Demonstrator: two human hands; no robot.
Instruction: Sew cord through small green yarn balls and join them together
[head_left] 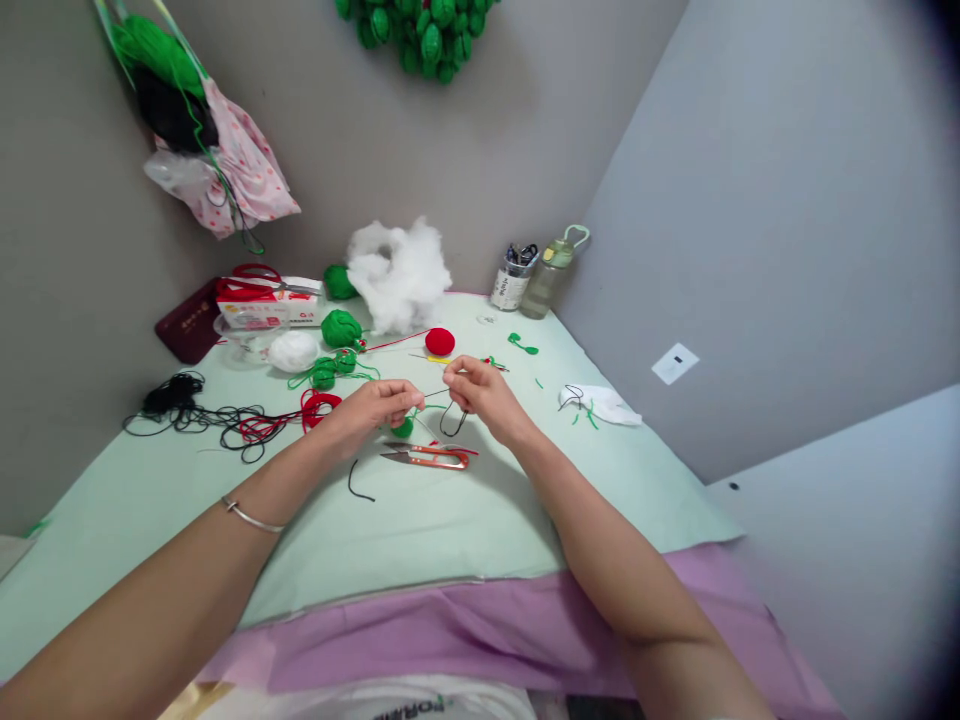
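Note:
My left hand [375, 404] and my right hand [480, 392] hover close together over the pale green cloth [420, 520]. Both are pinched shut. A thin needle [433, 393] runs between their fingertips, and a black thread [452, 424] hangs in a loop below my right hand. A small green crochet piece [403, 428] lies just under my left hand. Red-handled thread snips [427, 457] rest on the cloth right in front of both hands. A short black thread scrap [358, 483] lies nearer to me.
Behind the hands lie a red ball [439, 342], green yarn balls [341, 328], white yarn [293, 351], white stuffing [397, 270], a box with red scissors [259, 298], tangled black and red cord [217, 418], a pen cup [514, 278] and a bottle [551, 275]. Grey walls enclose the desk.

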